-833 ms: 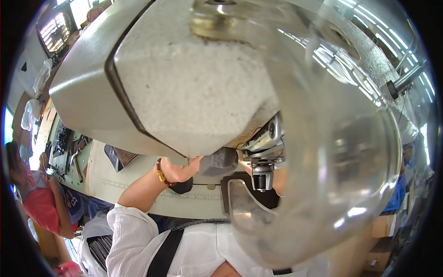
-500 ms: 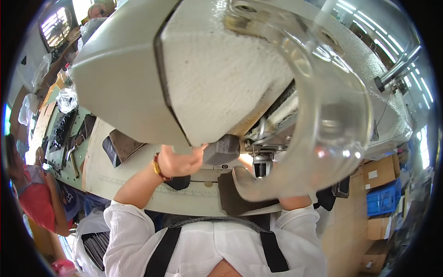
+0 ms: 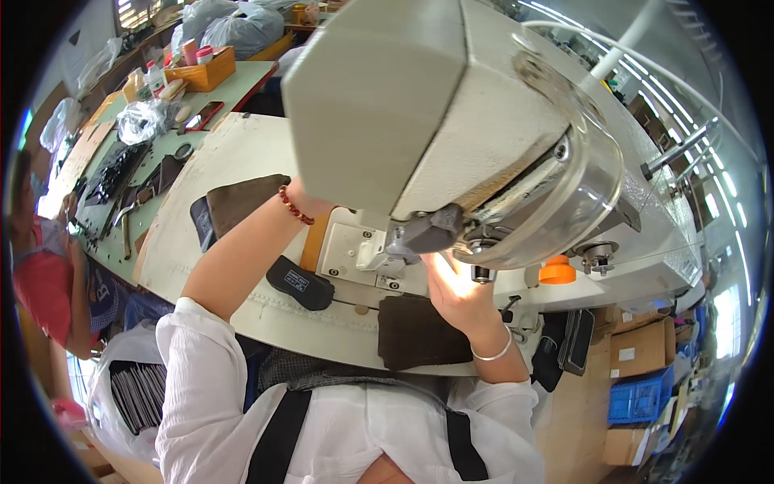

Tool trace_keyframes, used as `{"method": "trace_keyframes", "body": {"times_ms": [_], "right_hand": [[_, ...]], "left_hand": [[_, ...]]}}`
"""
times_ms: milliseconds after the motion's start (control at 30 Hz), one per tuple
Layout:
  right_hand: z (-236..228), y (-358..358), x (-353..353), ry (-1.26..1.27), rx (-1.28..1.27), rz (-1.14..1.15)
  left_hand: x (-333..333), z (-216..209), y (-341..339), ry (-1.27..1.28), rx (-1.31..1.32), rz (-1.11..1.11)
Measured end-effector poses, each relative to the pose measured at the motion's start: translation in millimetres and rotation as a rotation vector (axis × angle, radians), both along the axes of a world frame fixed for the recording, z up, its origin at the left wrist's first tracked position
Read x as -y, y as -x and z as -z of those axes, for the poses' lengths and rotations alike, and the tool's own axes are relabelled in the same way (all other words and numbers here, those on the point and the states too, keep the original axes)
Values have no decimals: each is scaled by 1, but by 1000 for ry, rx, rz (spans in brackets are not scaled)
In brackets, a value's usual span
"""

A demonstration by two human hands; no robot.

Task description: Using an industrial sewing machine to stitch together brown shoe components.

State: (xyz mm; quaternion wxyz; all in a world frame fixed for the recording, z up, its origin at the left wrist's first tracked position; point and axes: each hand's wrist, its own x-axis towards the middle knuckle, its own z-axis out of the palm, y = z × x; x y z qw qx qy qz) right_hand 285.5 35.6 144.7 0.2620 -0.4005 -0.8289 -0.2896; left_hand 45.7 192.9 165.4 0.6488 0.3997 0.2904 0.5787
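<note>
Left hand [image 3: 310,198] has moved behind the machine head [image 3: 371,105], its grip hidden; right hand [image 3: 461,298] now shows below the clear guard [image 3: 592,194], fingers extended, hold unclear, probably repositioning; the brown panel [image 3: 418,335] lies toward eight o'clock from it

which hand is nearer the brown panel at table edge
Right: right hand by the far right corner of the brown panel; left hand farther away, up and left.

Centre: the fingers of the left hand [image 3: 311,199] are hidden by the machine head [image 3: 371,105], itself cut off above. Fingertips of the right hand [image 3: 461,302] are obscured; far left, the dark rim crops a co-worker [image 3: 50,278].
</note>
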Motion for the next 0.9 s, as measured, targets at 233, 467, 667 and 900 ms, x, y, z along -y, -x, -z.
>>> {"method": "trace_keyframes", "body": {"times_ms": [233,467,667,900], "right_hand": [[-6,4,40,190,-177,-138],[38,-20,83,309,-318,55],[78,-65,117,328,-406,427],[120,-108,128,430,-290,697]], "left_hand": [[38,19,83,-212,-533,-177],[80,39,103,-195,-618,-221],[104,39,97,-740,-887,-461],[127,39,93,-1506,-1161,-627]]}}
